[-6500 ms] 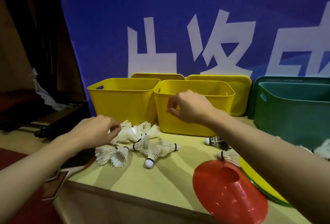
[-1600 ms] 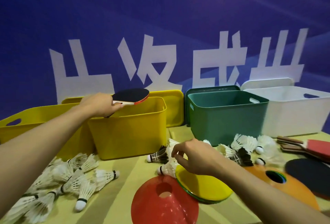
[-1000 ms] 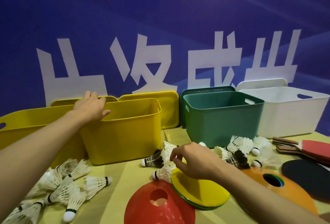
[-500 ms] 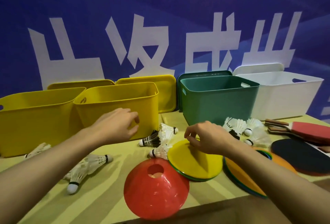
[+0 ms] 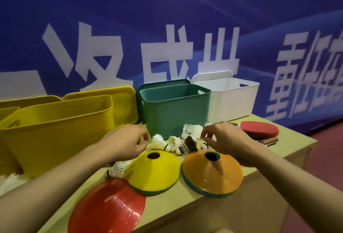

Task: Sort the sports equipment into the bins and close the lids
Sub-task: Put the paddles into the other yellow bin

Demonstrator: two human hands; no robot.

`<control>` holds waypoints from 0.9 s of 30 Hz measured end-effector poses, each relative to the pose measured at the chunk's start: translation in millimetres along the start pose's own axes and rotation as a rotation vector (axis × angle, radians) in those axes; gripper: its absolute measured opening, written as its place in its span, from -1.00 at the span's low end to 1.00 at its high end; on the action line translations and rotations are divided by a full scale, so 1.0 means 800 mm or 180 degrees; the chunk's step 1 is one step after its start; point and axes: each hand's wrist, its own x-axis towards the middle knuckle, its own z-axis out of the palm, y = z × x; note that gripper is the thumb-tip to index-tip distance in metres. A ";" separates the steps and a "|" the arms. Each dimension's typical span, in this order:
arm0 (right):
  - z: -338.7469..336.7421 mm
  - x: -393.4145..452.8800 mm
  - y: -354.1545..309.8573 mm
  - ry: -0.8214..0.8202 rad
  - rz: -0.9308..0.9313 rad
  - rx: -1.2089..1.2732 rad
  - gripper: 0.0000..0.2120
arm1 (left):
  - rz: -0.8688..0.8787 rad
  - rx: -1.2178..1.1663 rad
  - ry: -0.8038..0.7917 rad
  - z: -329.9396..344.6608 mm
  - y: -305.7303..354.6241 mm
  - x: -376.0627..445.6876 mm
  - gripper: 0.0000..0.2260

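Across the middle of the frame, both hands reach over the cones toward a cluster of shuttlecocks point(image 5: 178, 142) lying on the counter point(image 5: 185, 203) just in front of the green bin point(image 5: 174, 116). The left hand point(image 5: 124, 142) has its fingers loosely curled and holds nothing that shows. The right hand point(image 5: 225, 139) brings thumb and forefinger together beside the feathers, but whether it already pinches one I cannot tell. The step in hand looks like gathering shuttlecocks. The next move calls for a light grip on the feathers and a lift clear into one of the bins.

A yellow cone point(image 5: 153, 171), an orange cone stack point(image 5: 211, 174) and a red cone point(image 5: 107, 208) crowd the lower frame, under the forearms. The yellow bin point(image 5: 55, 134) stands at the left and the white bin point(image 5: 230, 99) at upper right. All three are open, with lids propped behind. Paddles point(image 5: 259, 130) lie at the right, unsorted.
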 end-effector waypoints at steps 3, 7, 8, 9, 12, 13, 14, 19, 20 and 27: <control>0.006 -0.014 0.052 0.0032 0.0261 -0.0142 -0.81 | 0.0101 0.0017 -0.0039 0.012 0.026 0.025 -0.81; 0.014 -0.018 0.131 0.0051 0.0663 -0.0255 -0.81 | 0.0190 0.0079 -0.0089 0.026 0.054 0.059 -0.79; 0.015 -0.015 0.148 0.0037 0.0735 -0.0266 -0.81 | 0.0204 0.0081 -0.0094 0.027 0.058 0.066 -0.79; 0.017 -0.012 0.166 0.0015 0.0801 -0.0247 -0.81 | 0.0224 0.0069 -0.0098 0.028 0.064 0.075 -0.79; 0.021 0.005 0.205 -0.0042 0.0923 -0.0072 -0.80 | 0.0282 0.0009 -0.0113 0.029 0.079 0.099 -0.80; 0.022 0.013 0.212 -0.0018 0.0941 -0.0035 -0.79 | 0.0301 0.0013 -0.0114 0.029 0.084 0.105 -0.81; 0.024 0.023 0.220 0.0006 0.0965 -0.0009 -0.78 | 0.0326 0.0008 -0.0102 0.030 0.089 0.111 -0.81; 0.049 0.081 0.244 -0.0017 0.1062 -0.0048 -0.72 | 0.0391 -0.0069 -0.0051 0.042 0.108 0.135 -0.81; 0.057 0.092 0.247 -0.0069 0.1099 -0.0087 -0.70 | 0.0399 -0.0094 -0.0066 0.046 0.109 0.137 -0.82; 0.109 0.139 0.258 -0.0725 0.1162 -0.0420 -0.74 | 0.0406 -0.0163 -0.0129 0.059 0.091 0.139 -0.81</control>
